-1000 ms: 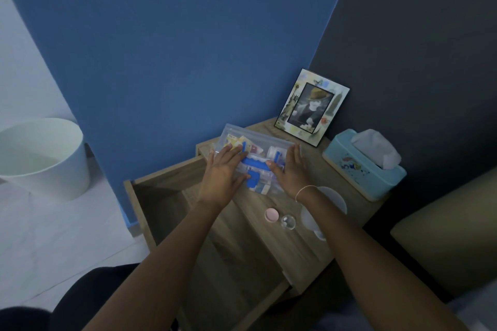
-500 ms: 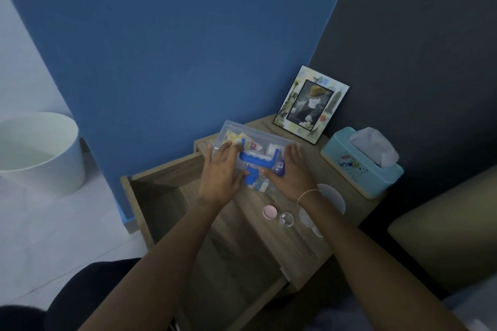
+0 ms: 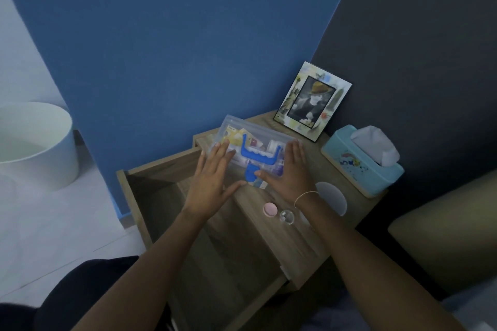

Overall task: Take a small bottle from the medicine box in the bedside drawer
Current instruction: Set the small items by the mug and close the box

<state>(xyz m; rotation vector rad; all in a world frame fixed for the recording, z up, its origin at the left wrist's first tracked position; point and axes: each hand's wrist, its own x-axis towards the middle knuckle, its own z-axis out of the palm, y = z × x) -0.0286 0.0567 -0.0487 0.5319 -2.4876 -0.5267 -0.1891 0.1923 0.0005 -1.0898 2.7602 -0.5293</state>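
Medicine box point(image 3: 258, 142), clear plastic with a blue handle point(image 3: 259, 154) and a blue latch point(image 3: 250, 173) on its lid, sits on the wooden counter point(image 3: 304, 234) of the bedside cabinet, at the back edge against the blue wall point(image 3: 188, 48). Through the lid I make out yellow packets and some white and purple items, but I cannot tell which of them is a small bottle. Both my hands lie flat and spread on the box, gripping nothing: my left hand point(image 3: 212, 177) covers the left end of the box with its fingers pointing toward the wall, and my right hand point(image 3: 289, 174) covers the right end, its thumb just beside the latch. A thin band circles my right wrist. Nearer to me than the box, a pink round cap point(image 3: 270, 209) and a small clear glass ball-like thing point(image 3: 287, 216) lie side by side on the counter, with a pale round disc point(image 3: 333, 196) to their right. Right of the box a picture frame point(image 3: 312, 101) stands tilted back, and past it a light blue tissue box point(image 3: 361, 162) sits at the counter's right edge. Left of and below the box, the drawer point(image 3: 166, 196) hangs pulled out, its inside dark. Far left of the box, a white bin point(image 3: 40, 142) stands on the floor.
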